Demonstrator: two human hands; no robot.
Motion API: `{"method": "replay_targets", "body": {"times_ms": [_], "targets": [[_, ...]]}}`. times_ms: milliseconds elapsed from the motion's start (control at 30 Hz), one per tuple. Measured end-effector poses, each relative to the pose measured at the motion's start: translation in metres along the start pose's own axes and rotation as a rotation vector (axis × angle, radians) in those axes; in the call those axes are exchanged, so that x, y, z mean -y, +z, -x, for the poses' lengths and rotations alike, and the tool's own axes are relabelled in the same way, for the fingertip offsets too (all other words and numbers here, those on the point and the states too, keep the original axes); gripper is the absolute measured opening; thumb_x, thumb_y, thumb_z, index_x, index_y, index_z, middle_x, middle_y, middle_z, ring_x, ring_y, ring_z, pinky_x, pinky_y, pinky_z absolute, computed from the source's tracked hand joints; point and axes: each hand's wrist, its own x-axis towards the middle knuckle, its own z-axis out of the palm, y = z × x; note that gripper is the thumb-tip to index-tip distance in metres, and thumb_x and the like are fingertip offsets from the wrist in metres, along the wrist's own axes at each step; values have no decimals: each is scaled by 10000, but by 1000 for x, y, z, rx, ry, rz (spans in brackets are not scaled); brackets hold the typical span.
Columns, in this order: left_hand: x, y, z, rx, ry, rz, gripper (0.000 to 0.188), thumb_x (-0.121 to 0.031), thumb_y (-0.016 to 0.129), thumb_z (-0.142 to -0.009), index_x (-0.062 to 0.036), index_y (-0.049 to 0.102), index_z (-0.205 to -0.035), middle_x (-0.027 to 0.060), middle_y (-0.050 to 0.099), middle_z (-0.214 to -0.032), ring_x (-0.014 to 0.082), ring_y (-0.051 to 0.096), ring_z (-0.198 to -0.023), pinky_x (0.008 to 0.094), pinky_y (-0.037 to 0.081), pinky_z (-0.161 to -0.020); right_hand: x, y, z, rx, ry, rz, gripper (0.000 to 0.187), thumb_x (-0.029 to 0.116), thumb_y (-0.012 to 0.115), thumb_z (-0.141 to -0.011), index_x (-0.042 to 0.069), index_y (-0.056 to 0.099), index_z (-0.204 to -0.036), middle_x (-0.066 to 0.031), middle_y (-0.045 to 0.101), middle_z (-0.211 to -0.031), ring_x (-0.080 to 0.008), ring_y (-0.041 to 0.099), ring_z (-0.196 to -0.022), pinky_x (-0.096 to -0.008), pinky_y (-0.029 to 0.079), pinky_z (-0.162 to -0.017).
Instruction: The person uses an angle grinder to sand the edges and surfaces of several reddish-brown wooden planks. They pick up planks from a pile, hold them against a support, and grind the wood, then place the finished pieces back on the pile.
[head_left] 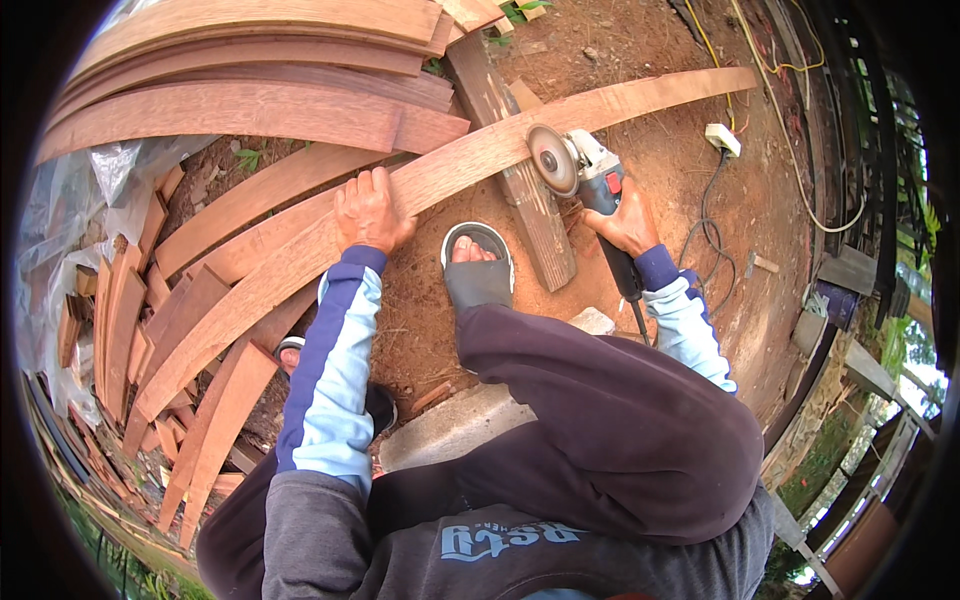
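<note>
A long wooden board (460, 160) runs from the lower left to the upper right in front of me. My left hand (370, 210) is closed over its near edge, left of the middle. With my right hand (628, 220) I grip an angle grinder (600, 185) by its dark body. The grinder's round disc (553, 160) stands at the board's near edge; whether it touches the wood or spins I cannot tell. Beneath the board lies a thick, weathered timber (535, 225), crossing it at an angle.
Stacked planks (240, 110) fill the upper left, and offcuts (120, 320) lie beside clear plastic sheeting (60, 220). A dark cord (708, 215) leads to a white socket block (722, 140) on the right. My sandalled foot (478, 265) is near the timber; a concrete block (455, 430) lies closer.
</note>
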Motion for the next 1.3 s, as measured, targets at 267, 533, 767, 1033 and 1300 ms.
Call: {"method": "replay_targets", "body": {"times_ms": [267, 533, 767, 1033, 1300], "targets": [[0, 1, 0, 15, -8, -4, 621, -328, 848, -548, -80, 531, -1021, 108, 577, -962, 286, 585, -948, 415, 432, -836, 1, 0, 0, 3, 3, 3, 656, 322, 769, -620, -123, 554, -1051, -305, 657, -899, -419, 667, -854, -443, 529, -779], [0, -3, 1, 9, -1, -9, 626, -332, 854, -543, -81, 533, -1019, 104, 578, -958, 279, 586, -943, 406, 432, -826, 5, 0, 0, -5, -1, 7, 662, 320, 776, -615, -139, 552, -1037, -305, 657, -890, -417, 669, -849, -441, 531, -774], [-2, -4, -1, 55, -39, 8, 623, -298, 843, -542, -85, 516, -1028, 125, 586, -982, 306, 581, -970, 424, 433, -858, 2, 1, -3, -3, 9, 1, 625, 324, 778, -608, -132, 561, -978, -310, 654, -875, -411, 673, -826, -437, 536, -751], [-2, -4, 0, 58, -40, 5, 633, -303, 842, -538, -87, 518, -1038, 121, 586, -981, 302, 582, -971, 426, 431, -856, 4, 0, -4, 5, 20, -27, 604, 320, 775, -618, -124, 560, -968, -304, 655, -860, -410, 674, -812, -439, 535, -745], [-2, -4, 0, 35, -17, -15, 644, -332, 858, -538, -81, 539, -1039, 107, 582, -951, 278, 590, -933, 408, 430, -817, 7, -1, -6, 14, 46, -10, 596, 315, 778, -618, -116, 561, -970, -296, 657, -870, -398, 676, -819, -433, 534, -746]]}}
